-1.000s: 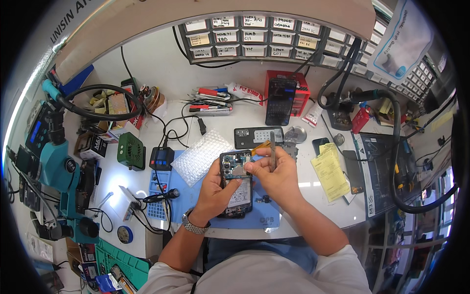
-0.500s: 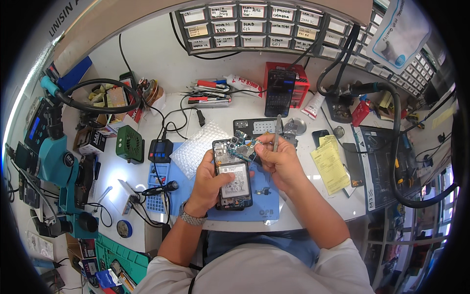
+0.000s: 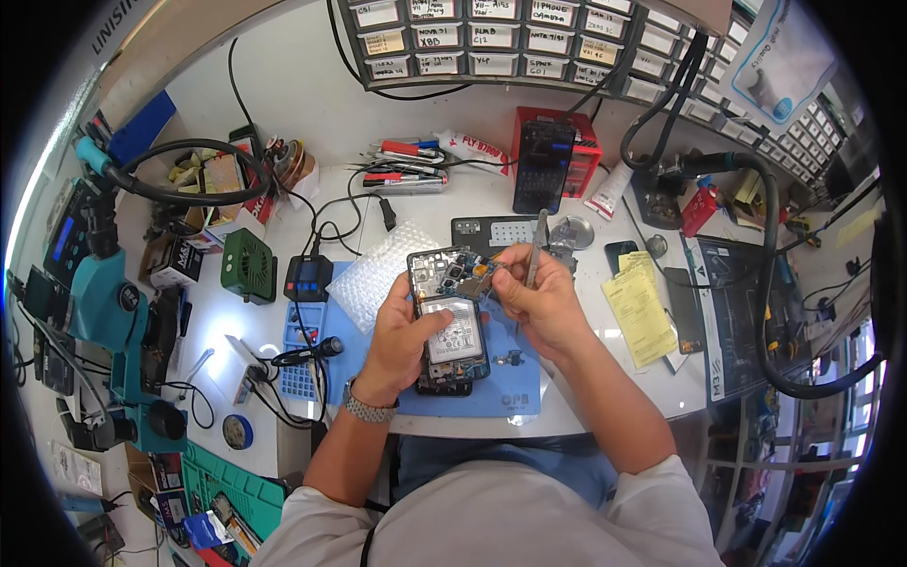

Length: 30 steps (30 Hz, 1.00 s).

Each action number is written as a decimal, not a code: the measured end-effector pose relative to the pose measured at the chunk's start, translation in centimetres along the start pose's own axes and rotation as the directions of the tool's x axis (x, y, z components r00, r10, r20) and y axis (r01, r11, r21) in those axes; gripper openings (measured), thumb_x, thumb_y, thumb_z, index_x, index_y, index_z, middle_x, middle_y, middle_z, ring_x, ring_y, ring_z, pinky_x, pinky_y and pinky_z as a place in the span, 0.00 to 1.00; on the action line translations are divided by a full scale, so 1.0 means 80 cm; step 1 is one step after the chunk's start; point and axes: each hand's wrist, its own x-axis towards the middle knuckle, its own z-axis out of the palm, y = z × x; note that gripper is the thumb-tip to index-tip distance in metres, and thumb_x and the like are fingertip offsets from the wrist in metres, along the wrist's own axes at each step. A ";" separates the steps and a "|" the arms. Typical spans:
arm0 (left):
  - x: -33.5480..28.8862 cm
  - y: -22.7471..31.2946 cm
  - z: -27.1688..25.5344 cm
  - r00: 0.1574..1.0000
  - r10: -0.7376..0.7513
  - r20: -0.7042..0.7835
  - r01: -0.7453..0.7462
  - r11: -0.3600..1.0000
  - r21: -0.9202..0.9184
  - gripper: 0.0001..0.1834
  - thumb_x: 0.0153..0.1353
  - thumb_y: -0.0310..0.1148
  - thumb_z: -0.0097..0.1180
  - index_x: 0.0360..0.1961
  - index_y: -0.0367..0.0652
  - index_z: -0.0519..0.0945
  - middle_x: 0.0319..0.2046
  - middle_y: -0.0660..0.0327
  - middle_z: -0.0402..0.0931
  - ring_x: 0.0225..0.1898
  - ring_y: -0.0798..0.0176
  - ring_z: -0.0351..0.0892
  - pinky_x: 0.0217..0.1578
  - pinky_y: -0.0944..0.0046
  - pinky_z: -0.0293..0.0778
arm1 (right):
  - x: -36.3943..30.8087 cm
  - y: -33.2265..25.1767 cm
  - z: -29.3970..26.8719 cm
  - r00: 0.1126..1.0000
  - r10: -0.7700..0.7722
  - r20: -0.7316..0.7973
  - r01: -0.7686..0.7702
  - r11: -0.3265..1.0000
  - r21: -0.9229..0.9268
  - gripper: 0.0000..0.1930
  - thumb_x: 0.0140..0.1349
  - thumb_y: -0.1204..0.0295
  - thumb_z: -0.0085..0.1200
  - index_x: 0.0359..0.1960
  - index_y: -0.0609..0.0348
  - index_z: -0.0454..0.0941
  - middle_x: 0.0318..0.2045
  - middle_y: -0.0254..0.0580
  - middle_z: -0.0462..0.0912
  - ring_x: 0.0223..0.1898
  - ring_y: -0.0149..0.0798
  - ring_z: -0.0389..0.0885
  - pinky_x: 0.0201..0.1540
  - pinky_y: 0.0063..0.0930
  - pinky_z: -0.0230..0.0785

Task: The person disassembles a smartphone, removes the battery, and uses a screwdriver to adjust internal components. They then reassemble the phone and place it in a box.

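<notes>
My left hand point(image 3: 397, 342) is closed round the left side of an opened phone point(image 3: 477, 364), its thumb over the light-coloured battery point(image 3: 460, 342). At the phone's upper end is a circuit board point(image 3: 460, 280) with camera modules, tilted over the frame. My right hand point(image 3: 539, 295) pinches the board's right edge between thumb and fingers. Metal tweezers point(image 3: 538, 244) also stick up from that hand. Whether the board touches the frame, I cannot tell. Under the phone lies a blue work mat point(image 3: 521, 392), with small phone parts point(image 3: 509, 357) to its right.
Bubble wrap point(image 3: 364, 283) lies left of the phone, and a dark phone cover point(image 3: 496, 230) lies behind it. A lit phone point(image 3: 543, 170) leans against a red drawer box point(image 3: 586, 156). Yellow papers point(image 3: 640, 312) lie at right; a teal microscope point(image 3: 104, 302) stands at left.
The circuit board has come down and nearer the phone's upper end, with my right hand on it. The phone has tilted slightly in my left hand. The whole view has shifted a little.
</notes>
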 end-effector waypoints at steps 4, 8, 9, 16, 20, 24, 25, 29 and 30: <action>0.001 -0.004 -0.001 0.999 0.027 -0.028 -0.026 0.999 0.036 0.33 0.69 0.14 0.56 0.74 0.34 0.64 0.60 0.41 0.85 0.53 0.41 0.93 0.52 0.47 0.94 | -0.004 -0.001 0.002 0.999 -0.031 0.012 0.032 0.998 -0.048 0.10 0.75 0.72 0.68 0.52 0.53 0.81 0.31 0.27 0.81 0.25 0.20 0.67 0.27 0.18 0.56; 0.002 -0.002 0.001 0.999 0.016 -0.029 -0.017 1.000 -0.017 0.33 0.69 0.14 0.56 0.74 0.34 0.64 0.60 0.40 0.84 0.53 0.41 0.93 0.52 0.47 0.94 | -0.006 -0.004 -0.003 0.998 -0.038 0.057 0.037 0.999 0.023 0.12 0.73 0.74 0.70 0.53 0.55 0.82 0.36 0.28 0.84 0.28 0.19 0.71 0.30 0.19 0.61; 0.002 -0.001 0.001 0.999 0.014 -0.039 -0.014 1.000 -0.001 0.33 0.69 0.14 0.56 0.74 0.34 0.64 0.60 0.40 0.84 0.53 0.41 0.93 0.52 0.47 0.94 | -0.006 -0.005 -0.003 0.997 -0.036 0.062 0.035 0.999 0.025 0.11 0.73 0.74 0.70 0.53 0.55 0.82 0.35 0.28 0.84 0.28 0.19 0.70 0.30 0.19 0.60; 0.003 0.000 0.002 0.999 0.018 -0.049 -0.017 0.999 0.037 0.33 0.68 0.14 0.55 0.74 0.34 0.64 0.60 0.40 0.84 0.53 0.40 0.93 0.53 0.47 0.93 | -0.004 -0.011 0.001 0.998 -0.028 0.049 0.030 0.999 -0.040 0.12 0.74 0.73 0.70 0.53 0.59 0.82 0.39 0.32 0.85 0.34 0.22 0.80 0.33 0.21 0.73; 0.002 0.000 0.004 1.000 -0.001 0.003 0.001 0.997 -0.082 0.30 0.74 0.23 0.52 0.76 0.36 0.64 0.62 0.41 0.83 0.53 0.39 0.92 0.53 0.45 0.93 | 0.004 -0.004 0.014 0.997 0.011 -0.079 -0.033 0.957 -0.289 0.14 0.74 0.73 0.69 0.57 0.61 0.82 0.36 0.31 0.85 0.30 0.20 0.75 0.27 0.19 0.65; 0.002 0.004 0.009 0.998 -0.017 0.063 0.029 0.978 -0.205 0.23 0.80 0.30 0.50 0.72 0.37 0.66 0.59 0.45 0.84 0.52 0.42 0.93 0.49 0.49 0.94 | 0.014 0.004 0.019 0.989 0.071 -0.128 -0.105 0.951 -0.292 0.16 0.74 0.72 0.70 0.58 0.64 0.81 0.42 0.36 0.87 0.38 0.25 0.86 0.36 0.24 0.82; 0.004 0.005 0.010 0.999 -0.033 0.027 0.037 0.982 -0.183 0.23 0.81 0.29 0.50 0.72 0.37 0.67 0.59 0.45 0.85 0.51 0.42 0.93 0.48 0.50 0.94 | 0.015 0.006 0.019 0.990 0.066 -0.126 -0.101 0.949 -0.298 0.16 0.74 0.72 0.70 0.57 0.64 0.81 0.42 0.36 0.87 0.37 0.25 0.86 0.36 0.24 0.82; 0.010 0.006 0.013 0.998 -0.019 -0.065 0.014 0.997 -0.076 0.20 0.82 0.28 0.51 0.70 0.39 0.68 0.55 0.45 0.86 0.46 0.45 0.94 0.44 0.51 0.95 | 0.015 0.010 0.017 0.997 -0.038 -0.062 0.010 0.915 -0.404 0.14 0.76 0.68 0.68 0.55 0.65 0.83 0.40 0.35 0.87 0.34 0.26 0.84 0.31 0.24 0.78; 0.012 0.007 0.013 0.994 -0.026 -0.107 0.022 0.999 -0.034 0.19 0.82 0.28 0.52 0.69 0.39 0.68 0.54 0.45 0.86 0.46 0.45 0.94 0.43 0.51 0.95 | 0.014 0.010 0.015 0.990 -0.062 -0.124 -0.001 0.890 -0.457 0.14 0.78 0.66 0.66 0.54 0.64 0.84 0.40 0.35 0.86 0.35 0.25 0.83 0.33 0.23 0.77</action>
